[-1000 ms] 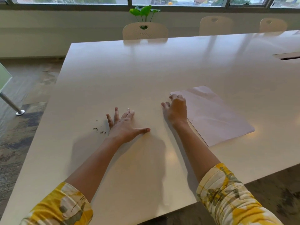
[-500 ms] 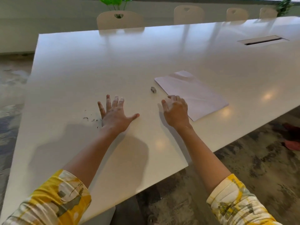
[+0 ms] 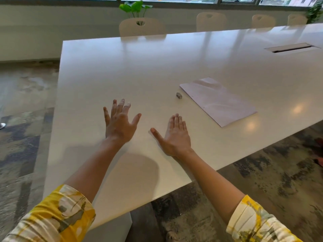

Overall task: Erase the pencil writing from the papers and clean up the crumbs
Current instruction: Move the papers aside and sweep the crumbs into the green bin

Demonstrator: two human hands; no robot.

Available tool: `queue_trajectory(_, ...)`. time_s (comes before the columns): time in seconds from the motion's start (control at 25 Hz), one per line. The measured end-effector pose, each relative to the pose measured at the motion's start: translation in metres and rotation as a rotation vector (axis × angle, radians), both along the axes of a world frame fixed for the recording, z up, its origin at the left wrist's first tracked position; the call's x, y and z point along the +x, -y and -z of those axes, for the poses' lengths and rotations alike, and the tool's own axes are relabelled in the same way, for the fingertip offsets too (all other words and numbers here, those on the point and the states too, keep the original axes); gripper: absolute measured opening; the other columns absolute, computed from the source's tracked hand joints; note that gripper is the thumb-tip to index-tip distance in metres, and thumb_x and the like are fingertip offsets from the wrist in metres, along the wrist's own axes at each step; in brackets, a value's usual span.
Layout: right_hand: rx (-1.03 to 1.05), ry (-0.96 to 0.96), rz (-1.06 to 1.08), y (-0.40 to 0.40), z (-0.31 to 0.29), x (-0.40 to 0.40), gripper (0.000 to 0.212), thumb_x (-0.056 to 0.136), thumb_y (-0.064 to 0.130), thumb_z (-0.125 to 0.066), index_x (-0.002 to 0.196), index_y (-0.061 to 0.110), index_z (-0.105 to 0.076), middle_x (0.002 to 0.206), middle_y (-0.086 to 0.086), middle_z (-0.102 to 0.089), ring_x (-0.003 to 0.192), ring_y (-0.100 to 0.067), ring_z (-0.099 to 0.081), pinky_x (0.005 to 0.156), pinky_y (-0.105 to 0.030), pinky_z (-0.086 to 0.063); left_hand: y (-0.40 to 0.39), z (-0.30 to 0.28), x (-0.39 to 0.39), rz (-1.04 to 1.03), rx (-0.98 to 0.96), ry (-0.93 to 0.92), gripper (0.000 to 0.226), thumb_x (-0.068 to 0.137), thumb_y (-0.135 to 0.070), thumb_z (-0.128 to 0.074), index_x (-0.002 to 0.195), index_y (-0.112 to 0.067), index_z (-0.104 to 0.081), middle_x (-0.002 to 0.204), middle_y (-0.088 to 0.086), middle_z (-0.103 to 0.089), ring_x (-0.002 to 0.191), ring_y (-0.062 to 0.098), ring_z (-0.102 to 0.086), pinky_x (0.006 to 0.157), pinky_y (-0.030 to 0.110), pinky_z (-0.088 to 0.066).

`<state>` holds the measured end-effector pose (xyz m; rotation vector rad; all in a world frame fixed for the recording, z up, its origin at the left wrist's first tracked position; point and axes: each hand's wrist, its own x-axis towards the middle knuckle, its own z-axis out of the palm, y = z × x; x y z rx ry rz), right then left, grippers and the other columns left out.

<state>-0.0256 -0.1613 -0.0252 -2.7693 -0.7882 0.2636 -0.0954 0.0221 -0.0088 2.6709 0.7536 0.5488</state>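
Just short of the eraser [image 3: 179,95] on the table [image 3: 174,63], I hold both flat, empty hands, left hand [image 3: 119,122] and right hand [image 3: 175,135], low to sweep crumbs together gently.

A small grey object [image 3: 179,95] beside the paper [image 3: 218,102] on the white table [image 3: 174,63] is too small to identify, and any writing on the sheet cannot be made out. The table's right end and both patterned sleeves [image 3: 57,217] run out of frame.
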Motion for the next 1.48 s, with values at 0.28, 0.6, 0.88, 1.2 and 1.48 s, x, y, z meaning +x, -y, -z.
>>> queue_trajectory(0.28,-0.008,-0.003,-0.209,-0.079,-0.002,-0.045,0.115,0.081,0.087,-0.006,0.154,0.000,0.013,0.163,-0.016,0.019,0.151,-0.024,0.018,0.125,-0.039,0.007,-0.043,0.011,-0.054,-0.166,-0.119,-0.126,0.061,0.105,-0.046,-0.036,0.158,-0.016,-0.026,0.167,0.005,-0.015,0.155,0.020,0.001,0.122,0.045,0.010)
queue_trajectory(0.6,0.126,-0.200,-0.510,-0.128,-0.007,-0.080,0.085,0.099,0.065,-0.011,0.157,0.005,0.006,0.165,-0.010,0.012,0.152,-0.018,0.013,0.123,-0.031,0.009,-0.074,0.015,-0.080,-0.266,-0.300,0.128,0.048,0.107,-0.021,-0.037,0.153,-0.006,-0.036,0.160,0.013,-0.033,0.153,0.026,-0.017,0.124,0.037,-0.012)
queue_trajectory(0.88,0.205,-0.147,-0.479,-0.136,-0.018,0.021,0.073,0.103,0.055,-0.013,0.158,0.008,-0.003,0.166,-0.008,0.004,0.152,-0.017,0.011,0.122,-0.031,0.008,-0.076,0.016,-0.086,-0.279,-0.346,0.238,0.043,0.107,-0.016,-0.037,0.147,-0.004,-0.046,0.154,0.013,-0.044,0.148,0.023,-0.031,0.120,0.027,-0.019)
queue_trajectory(1.2,-0.060,0.019,-0.780,-0.160,-0.011,0.001,0.079,0.099,0.063,-0.010,0.158,0.012,0.007,0.165,-0.004,0.011,0.153,-0.013,0.010,0.125,-0.033,0.003,-0.077,0.019,-0.084,-0.295,-0.307,0.197,0.044,0.107,-0.025,-0.038,0.145,-0.005,-0.050,0.150,0.015,-0.049,0.145,0.026,-0.036,0.120,0.035,-0.026)
queue_trajectory(1.48,0.326,-0.349,-0.825,-0.131,-0.017,-0.044,0.060,0.107,0.042,-0.018,0.159,0.015,-0.004,0.166,0.002,0.000,0.151,-0.004,0.001,0.120,-0.018,0.001,-0.077,0.018,-0.086,-0.276,-0.333,0.225,0.044,0.107,-0.029,-0.037,0.142,-0.006,-0.053,0.146,0.015,-0.053,0.140,0.029,-0.043,0.117,0.040,-0.033)
